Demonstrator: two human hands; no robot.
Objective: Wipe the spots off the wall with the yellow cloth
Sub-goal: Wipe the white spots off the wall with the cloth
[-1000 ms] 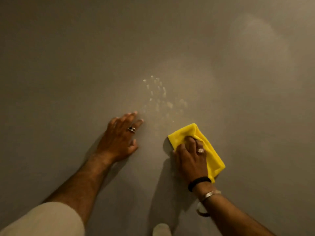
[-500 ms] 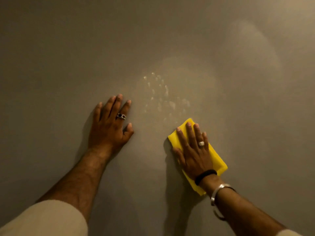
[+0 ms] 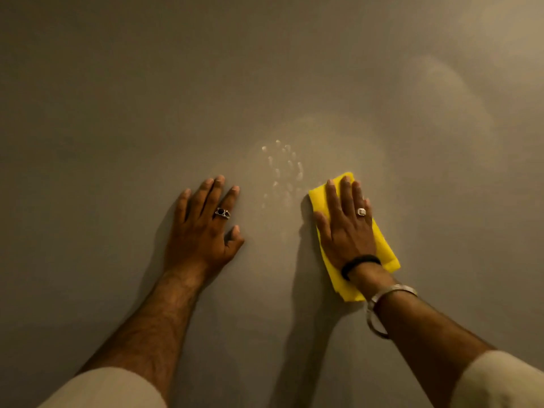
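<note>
A folded yellow cloth (image 3: 385,251) lies flat against the grey-brown wall (image 3: 117,98). My right hand (image 3: 346,228) presses on it with fingers stretched out and pointing up, covering most of the cloth. A cluster of pale whitish spots (image 3: 282,169) marks the wall just left of and above the cloth's top corner. My left hand (image 3: 203,228) rests flat on the bare wall left of the spots, fingers apart, holding nothing.
The wall fills the whole view with dim lighting and a fainter lighter patch (image 3: 441,92) at the upper right. Both forearms reach up from the bottom edge, in pale sleeves.
My right hand flattened on the cloth and slid it up the wall to the lower right edge of the spots. My left hand moved left and spread flat.
</note>
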